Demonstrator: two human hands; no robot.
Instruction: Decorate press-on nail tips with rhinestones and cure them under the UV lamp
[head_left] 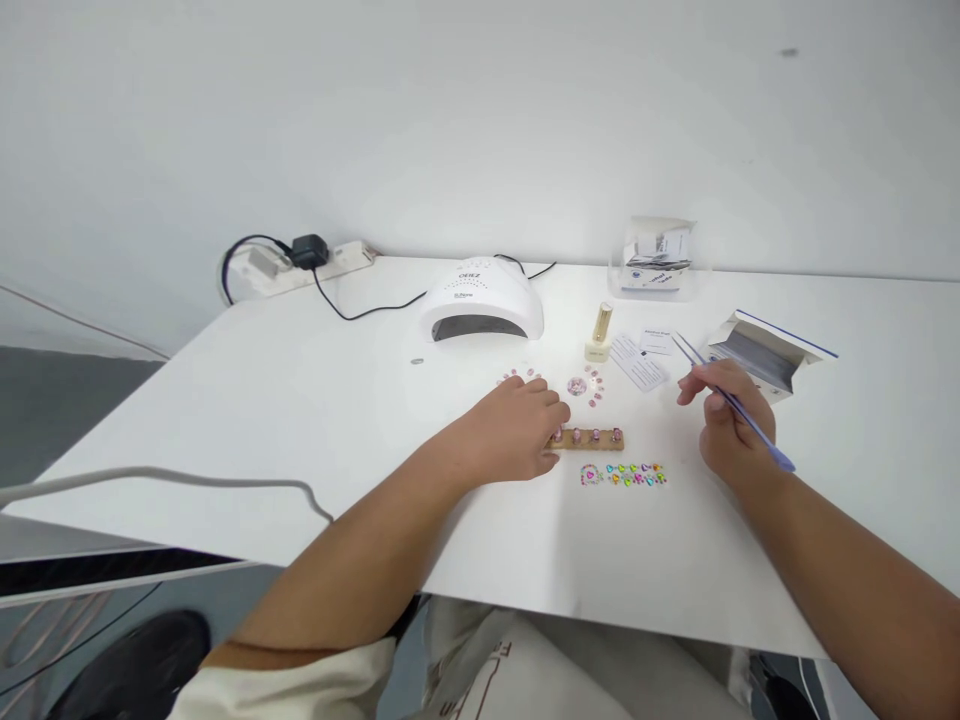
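My left hand (517, 430) is closed around the left end of a narrow wooden strip (589, 446), with its thumb on the near side. Several small pink pieces (596, 436) stand in a row along the strip; the rest of it is hidden under my fingers. Purple tweezers (757, 428) lie in my right hand (731, 415), tips pointing up and left, apart from everything on the table. Behind the strip, a large pink gem (577, 386) has small pink gems (596, 385) beside it. Multicoloured gem stickers (636, 474) lie in front of the strip.
A white nail lamp (487, 295) stands at the back, its cord running to a power strip (349, 258). A polish bottle (599, 340), printed cards (639, 362), an opened white box (757, 350) and a clear bin (652, 285) occupy the right. A grey cable (187, 478) crosses the left.
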